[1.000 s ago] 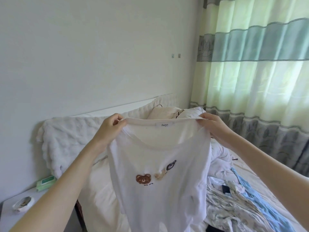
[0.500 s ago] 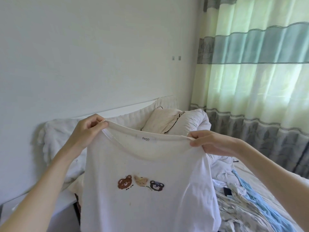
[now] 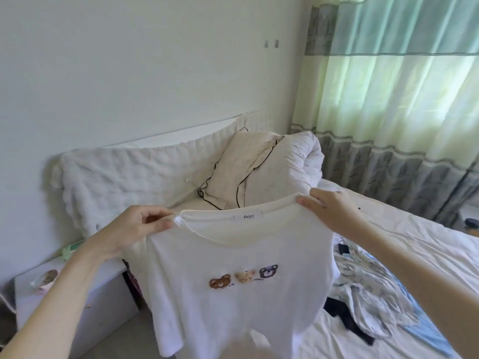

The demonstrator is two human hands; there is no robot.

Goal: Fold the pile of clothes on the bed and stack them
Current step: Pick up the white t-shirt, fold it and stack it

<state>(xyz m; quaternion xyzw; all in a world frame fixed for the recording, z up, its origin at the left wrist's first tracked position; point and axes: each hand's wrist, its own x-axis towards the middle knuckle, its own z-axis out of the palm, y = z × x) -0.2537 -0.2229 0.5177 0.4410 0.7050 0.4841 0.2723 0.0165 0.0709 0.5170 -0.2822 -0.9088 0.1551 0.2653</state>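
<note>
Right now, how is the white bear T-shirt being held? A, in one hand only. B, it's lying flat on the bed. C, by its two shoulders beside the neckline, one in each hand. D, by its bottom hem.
C: the left hand and right hand each pinch a shoulder of the white T-shirt, which hangs in the air.

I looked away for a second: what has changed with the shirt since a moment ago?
The shirt has come lower, toward the bed, and spread out flatter, so all three bears show in a row. Both hands, left and right, still pinch its shoulders; nothing was let go. The pile on the bed lies as before.
</note>
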